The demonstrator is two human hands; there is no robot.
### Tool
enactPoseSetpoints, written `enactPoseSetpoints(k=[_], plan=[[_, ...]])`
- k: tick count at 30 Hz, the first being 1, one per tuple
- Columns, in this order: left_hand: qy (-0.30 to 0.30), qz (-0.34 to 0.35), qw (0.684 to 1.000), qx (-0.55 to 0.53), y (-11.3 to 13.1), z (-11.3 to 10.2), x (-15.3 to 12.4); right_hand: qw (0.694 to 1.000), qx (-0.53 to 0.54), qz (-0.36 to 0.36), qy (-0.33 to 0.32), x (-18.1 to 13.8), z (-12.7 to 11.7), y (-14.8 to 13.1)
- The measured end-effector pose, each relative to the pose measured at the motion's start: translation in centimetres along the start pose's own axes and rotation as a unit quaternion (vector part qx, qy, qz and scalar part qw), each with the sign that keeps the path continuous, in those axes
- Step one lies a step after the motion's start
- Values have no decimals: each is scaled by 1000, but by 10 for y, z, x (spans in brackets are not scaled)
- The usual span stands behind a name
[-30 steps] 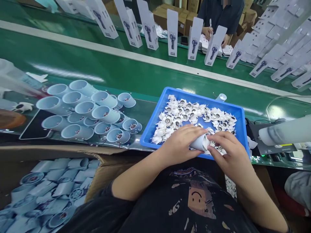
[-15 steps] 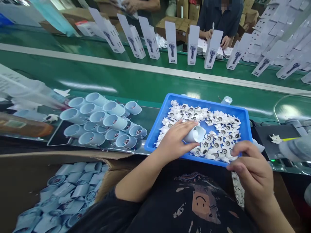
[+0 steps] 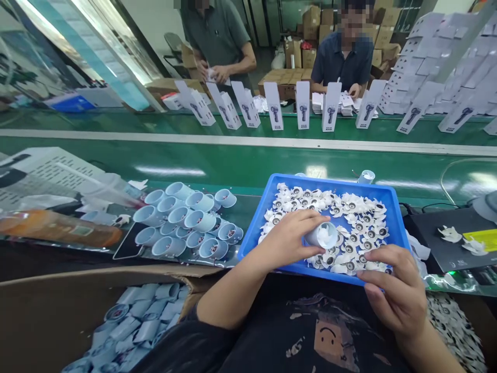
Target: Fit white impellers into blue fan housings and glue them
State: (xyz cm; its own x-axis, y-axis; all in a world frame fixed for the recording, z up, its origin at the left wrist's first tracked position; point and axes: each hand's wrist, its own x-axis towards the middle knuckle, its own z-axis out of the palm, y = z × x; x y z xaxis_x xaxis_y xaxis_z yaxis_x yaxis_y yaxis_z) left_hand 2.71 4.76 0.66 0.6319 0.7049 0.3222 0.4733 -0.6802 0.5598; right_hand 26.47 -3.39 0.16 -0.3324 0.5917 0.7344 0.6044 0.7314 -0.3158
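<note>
Looks light, rigid: housing (image 3: 323, 235) clamped by its wall in left grip (image 3: 289, 238); right grip (image 3: 396, 295) near, closure unclear.

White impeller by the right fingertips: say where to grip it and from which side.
Pinch it, probably, across its hub from above: the impeller lies flat, its vanes look thin, and the blue tray walls off a side approach. Use the right hand; the left hand holds a housing.
</note>
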Motion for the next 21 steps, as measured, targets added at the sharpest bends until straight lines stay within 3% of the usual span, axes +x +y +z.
enactPoseSetpoints(k=[3, 5, 8, 11, 14, 17, 21], plan=[[43, -44, 997, 56, -27, -22, 17, 1000, 14, 11, -18, -10, 2, 2], [95, -138, 981, 101, -56, -41, 36, 998, 8, 26, -51, -22, 8, 6], [162, -365, 906, 140, -105, -70, 65, 997, 2, 11, -73, -37, 14, 10], [161, -473, 852, 154, -147, -88, 77, 998, -10, -20, -54, -45, 11, 10], [124, -514, 834, 158, -169, -87, 71, 997, -38, -39, -57, -48, 3, 8], [103, -522, 829, 171, -172, -79, 68, 997, -49, -40, -53, -50, -3, 8], [85, -448, 873, 171, -149, -84, 74, 997, -38, -38, -45, -53, -1, 13]])
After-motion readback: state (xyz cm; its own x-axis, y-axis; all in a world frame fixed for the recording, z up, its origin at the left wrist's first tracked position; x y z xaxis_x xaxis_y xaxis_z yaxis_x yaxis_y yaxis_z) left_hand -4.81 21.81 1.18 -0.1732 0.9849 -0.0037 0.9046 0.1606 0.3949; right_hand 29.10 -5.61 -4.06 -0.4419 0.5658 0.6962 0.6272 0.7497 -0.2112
